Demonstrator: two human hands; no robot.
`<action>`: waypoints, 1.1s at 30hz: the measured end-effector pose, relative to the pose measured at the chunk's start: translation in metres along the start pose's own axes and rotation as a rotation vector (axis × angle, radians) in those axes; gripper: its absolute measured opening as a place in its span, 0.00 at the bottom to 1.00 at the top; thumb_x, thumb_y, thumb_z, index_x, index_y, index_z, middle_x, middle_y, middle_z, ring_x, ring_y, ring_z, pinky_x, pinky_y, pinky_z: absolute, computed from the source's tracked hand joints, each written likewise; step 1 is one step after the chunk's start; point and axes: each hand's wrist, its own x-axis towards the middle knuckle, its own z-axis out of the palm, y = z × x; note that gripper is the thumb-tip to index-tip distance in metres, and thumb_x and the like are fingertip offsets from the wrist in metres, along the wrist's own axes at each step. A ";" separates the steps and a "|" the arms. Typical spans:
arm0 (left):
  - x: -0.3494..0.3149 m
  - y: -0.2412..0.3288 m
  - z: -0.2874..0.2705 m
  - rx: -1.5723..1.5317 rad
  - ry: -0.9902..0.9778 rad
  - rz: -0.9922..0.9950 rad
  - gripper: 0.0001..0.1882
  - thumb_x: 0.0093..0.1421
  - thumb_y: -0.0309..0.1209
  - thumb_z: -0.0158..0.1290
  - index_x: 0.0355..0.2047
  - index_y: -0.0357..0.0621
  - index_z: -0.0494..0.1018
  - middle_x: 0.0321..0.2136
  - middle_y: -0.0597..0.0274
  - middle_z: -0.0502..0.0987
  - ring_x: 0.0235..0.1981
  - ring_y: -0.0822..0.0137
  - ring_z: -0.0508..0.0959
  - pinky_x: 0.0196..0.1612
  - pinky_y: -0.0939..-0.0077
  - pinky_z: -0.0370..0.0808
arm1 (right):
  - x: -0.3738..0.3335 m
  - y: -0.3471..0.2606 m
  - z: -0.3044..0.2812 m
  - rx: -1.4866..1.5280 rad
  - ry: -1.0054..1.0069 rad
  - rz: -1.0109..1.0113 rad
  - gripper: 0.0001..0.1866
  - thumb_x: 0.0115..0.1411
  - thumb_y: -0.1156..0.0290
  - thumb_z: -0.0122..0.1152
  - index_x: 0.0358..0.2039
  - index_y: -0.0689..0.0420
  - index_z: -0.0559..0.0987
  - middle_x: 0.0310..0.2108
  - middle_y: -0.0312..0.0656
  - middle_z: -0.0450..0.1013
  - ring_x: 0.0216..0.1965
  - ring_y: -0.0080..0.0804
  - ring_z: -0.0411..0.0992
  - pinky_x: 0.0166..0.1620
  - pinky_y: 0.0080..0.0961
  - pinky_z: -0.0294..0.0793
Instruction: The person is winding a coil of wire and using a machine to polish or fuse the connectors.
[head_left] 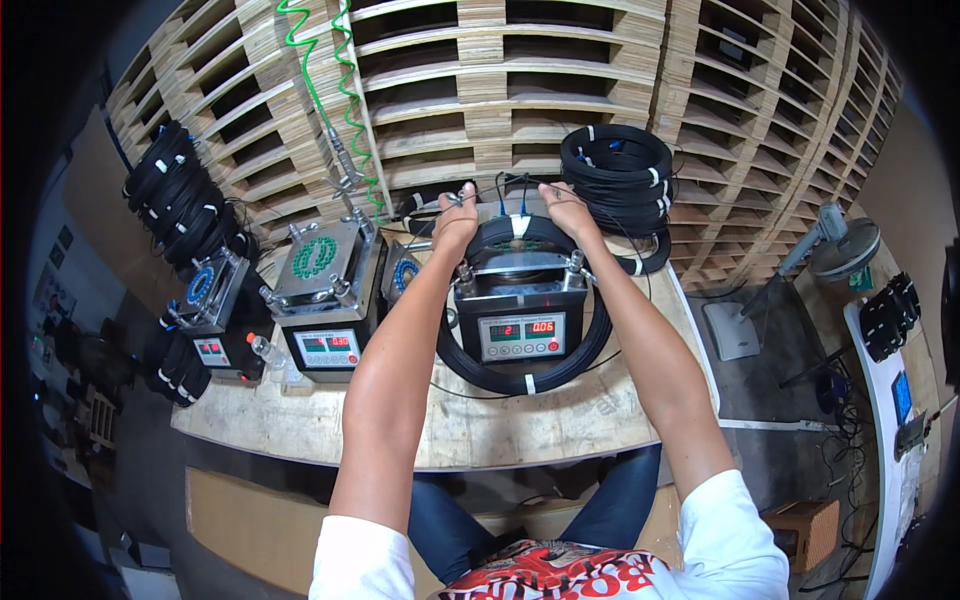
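Note:
A coil of black cable (478, 378) with white ties hangs around the right-hand polishing machine (522, 338), which has a red and green digital display. Both of my arms reach over it to its far side. My left hand (455, 222) is closed at the far left of the coil, pinching a thin black cable end. At the far right, the fingers of my right hand (566, 208) are pressed together on another thin stretch of black cable. Two blue connectors (524, 208) stand between my hands, with thin leads arching above them. The fingertips are small and partly hidden.
Two similar machines stand left, one with a green-ringed top plate (314, 258). A clear bottle (265, 348) sits between them. Stacked black coils (616, 165) rise behind right, more (178, 200) at left. Wooden pallets (560, 85) wall the back; a green coiled hose (310, 70) hangs there.

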 end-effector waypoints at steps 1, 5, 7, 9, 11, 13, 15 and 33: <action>0.000 -0.001 -0.001 0.076 -0.015 0.077 0.47 0.61 0.68 0.42 0.71 0.54 0.47 0.59 0.35 0.70 0.61 0.37 0.70 0.62 0.49 0.66 | 0.002 0.006 -0.002 -0.015 0.027 0.000 0.31 0.65 0.46 0.50 0.58 0.57 0.73 0.59 0.55 0.70 0.61 0.50 0.68 0.62 0.36 0.65; 0.007 -0.005 -0.001 0.083 -0.074 0.264 0.47 0.61 0.60 0.52 0.71 0.52 0.48 0.58 0.35 0.71 0.59 0.37 0.72 0.59 0.52 0.69 | -0.004 0.011 -0.008 -0.052 0.104 -0.004 0.28 0.66 0.44 0.48 0.56 0.50 0.73 0.56 0.55 0.72 0.58 0.55 0.70 0.59 0.42 0.69; 0.018 -0.011 -0.003 0.016 -0.053 0.378 0.47 0.59 0.54 0.58 0.70 0.51 0.50 0.57 0.35 0.72 0.59 0.37 0.72 0.59 0.54 0.69 | -0.013 -0.002 -0.008 -0.035 0.131 0.067 0.30 0.66 0.45 0.46 0.63 0.46 0.67 0.57 0.56 0.72 0.58 0.57 0.70 0.59 0.46 0.69; 0.020 -0.023 -0.003 0.004 -0.058 0.337 0.46 0.59 0.55 0.57 0.70 0.51 0.50 0.57 0.35 0.72 0.59 0.37 0.72 0.60 0.54 0.68 | -0.038 -0.026 -0.004 -0.074 0.169 0.109 0.30 0.67 0.46 0.46 0.64 0.48 0.67 0.57 0.57 0.71 0.58 0.58 0.70 0.60 0.44 0.68; 0.021 -0.021 0.000 -0.020 -0.072 0.317 0.46 0.59 0.55 0.56 0.70 0.51 0.50 0.57 0.36 0.72 0.59 0.37 0.72 0.61 0.54 0.68 | -0.045 -0.036 -0.011 -0.121 0.232 0.151 0.30 0.67 0.47 0.46 0.65 0.50 0.66 0.58 0.59 0.70 0.59 0.59 0.69 0.60 0.42 0.68; 0.021 -0.016 0.003 0.089 -0.025 0.245 0.43 0.61 0.56 0.52 0.70 0.52 0.51 0.57 0.36 0.72 0.59 0.36 0.71 0.61 0.52 0.68 | -0.041 -0.031 -0.014 -0.125 0.193 0.178 0.31 0.68 0.49 0.46 0.68 0.48 0.62 0.60 0.58 0.68 0.61 0.59 0.67 0.62 0.44 0.67; 0.019 -0.014 0.003 0.129 -0.027 0.236 0.42 0.63 0.55 0.50 0.70 0.53 0.51 0.56 0.36 0.73 0.58 0.37 0.72 0.61 0.51 0.68 | -0.037 -0.023 -0.013 -0.106 0.198 0.142 0.30 0.68 0.51 0.46 0.67 0.49 0.63 0.60 0.59 0.69 0.60 0.59 0.68 0.62 0.44 0.67; -0.004 -0.013 -0.012 0.009 -0.098 0.327 0.35 0.65 0.47 0.48 0.69 0.49 0.55 0.56 0.36 0.73 0.59 0.41 0.72 0.59 0.57 0.69 | -0.037 -0.018 -0.016 -0.103 0.172 0.112 0.27 0.66 0.50 0.49 0.64 0.43 0.65 0.57 0.58 0.72 0.58 0.59 0.70 0.59 0.47 0.69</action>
